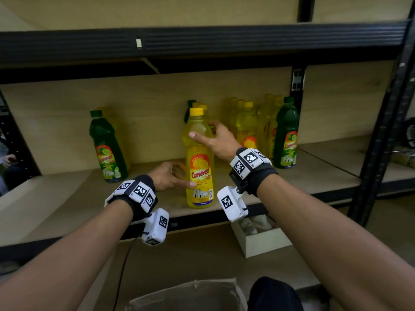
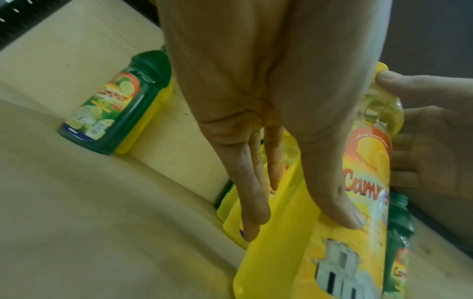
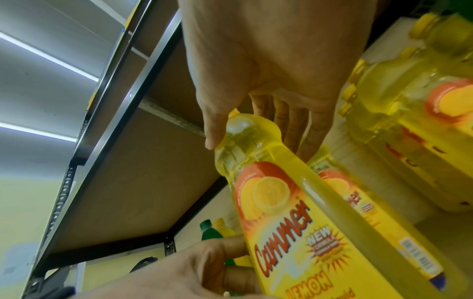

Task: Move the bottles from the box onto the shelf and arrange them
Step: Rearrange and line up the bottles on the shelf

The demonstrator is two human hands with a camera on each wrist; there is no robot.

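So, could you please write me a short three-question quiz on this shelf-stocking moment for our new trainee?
1. True or false: the yellow bottle at the front of the shelf is lying on its side.
2. Which hand holds the bottle near its neck? A) left hand B) right hand C) neither
3. Fill in: the bottle standing alone at the far left is ____ in colour.

Key: 1. False, it stands upright. 2. B; the left hand holds the lower body at the label. 3. Green.
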